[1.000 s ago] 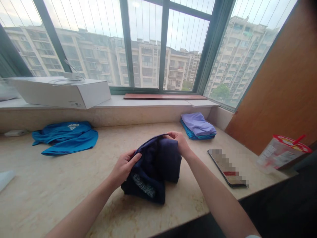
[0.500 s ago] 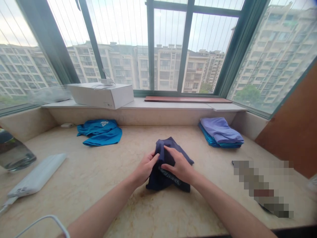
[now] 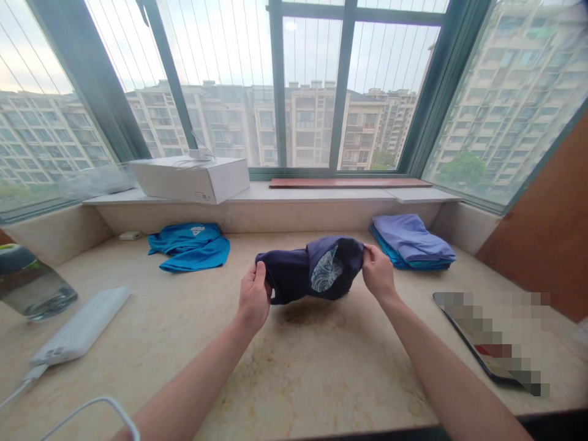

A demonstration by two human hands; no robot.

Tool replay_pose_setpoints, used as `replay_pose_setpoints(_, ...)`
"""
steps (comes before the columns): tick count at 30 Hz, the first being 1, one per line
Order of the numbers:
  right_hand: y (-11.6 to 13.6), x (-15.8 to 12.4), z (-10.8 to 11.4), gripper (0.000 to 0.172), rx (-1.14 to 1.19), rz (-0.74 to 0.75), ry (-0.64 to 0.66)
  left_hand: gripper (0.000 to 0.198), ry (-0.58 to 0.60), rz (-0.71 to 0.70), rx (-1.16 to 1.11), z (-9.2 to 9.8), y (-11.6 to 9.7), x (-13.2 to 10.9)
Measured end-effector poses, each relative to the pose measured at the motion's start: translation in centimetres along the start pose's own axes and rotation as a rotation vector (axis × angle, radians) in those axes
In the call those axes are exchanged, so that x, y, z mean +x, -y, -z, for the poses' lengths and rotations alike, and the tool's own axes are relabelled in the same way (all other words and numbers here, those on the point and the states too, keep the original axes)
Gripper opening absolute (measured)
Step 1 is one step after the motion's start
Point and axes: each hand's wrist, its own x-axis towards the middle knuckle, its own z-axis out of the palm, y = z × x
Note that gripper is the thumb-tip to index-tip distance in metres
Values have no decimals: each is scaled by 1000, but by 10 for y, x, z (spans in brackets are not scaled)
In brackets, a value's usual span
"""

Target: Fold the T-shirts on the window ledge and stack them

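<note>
Between my hands a dark navy piece of clothing [image 3: 289, 272] is stretched sideways, partly folded over, with a pale swirl print showing on its right half. It seems raised a little over the stone counter [image 3: 294, 380], with a shadow under it. My left hand [image 3: 254, 297] pinches its left end, thumb on top. Closed on its upper right corner is my right hand [image 3: 379, 272]. A crumpled blue garment [image 3: 195, 245] with a white logo lies at the back left. A folded stack with a lavender garment [image 3: 411, 236] over blue cloth sits at the back right.
On the left are a clear water container [image 3: 34, 288], a white phone [image 3: 85, 327] and a white cable [image 3: 108, 401]. A dark-edged flat object [image 3: 487, 349], partly pixelated, lies at right. A white box [image 3: 193, 177] and a reddish board [image 3: 349, 183] rest on the windowsill.
My hands have moved apart, the right one outward to the garment's far corner. The navy garment went from a bunched, upright shape to spread sideways and lifted, now showing the swirl print.
</note>
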Motion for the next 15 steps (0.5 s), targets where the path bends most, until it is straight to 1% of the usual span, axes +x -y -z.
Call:
replay_pose_setpoints(1, -3, 2, 0, 39, -22, -6, -11, 46, -17, -23, 13, 2, 0, 1)
replay_pose_setpoints(2, -4, 2, -1, 38, -38, 20, -25, 47, -13, -38, 31, 3, 0, 0)
replay_pose_setpoints(4, 1, -6, -6, 37, -33, 154, -57, 48, 41, -22, 96, 3, 1, -4)
replay_pose_setpoints(5, 7, -13, -9, 37, -14, 244, -48, 49, 79, 4, 139, 2, 1, -8)
replay_pose_setpoints(6, 15, -21, -11, 38, 12, 331, -10, 49, 116, 35, 183, 0, 2, -13)
replay_pose_setpoints(7, 23, -29, -14, 38, 36, 406, 65, 49, 150, 68, 226, -2, 2, -18)
replay_pose_setpoints(10, 48, -51, -17, 33, 17, 578, 342, 47, 215, 141, 322, -9, 1, -31)
replay_pose_setpoints(11, 54, -56, -17, 37, -22, 609, 410, 46, 224, 154, 340, -10, 1, -33)
replay_pose_setpoints(12, 58, -59, -17, 45, -72, 623, 454, 46, 224, 163, 351, -11, 2, -34)
replay_pose_setpoints(14, 62, -62, -16, 61, -196, 611, 507, 45, 199, 173, 351, -9, 5, -32)
replay_pose_setpoints(15, 62, -62, -15, 64, -266, 597, 523, 45, 176, 178, 340, -8, 5, -30)
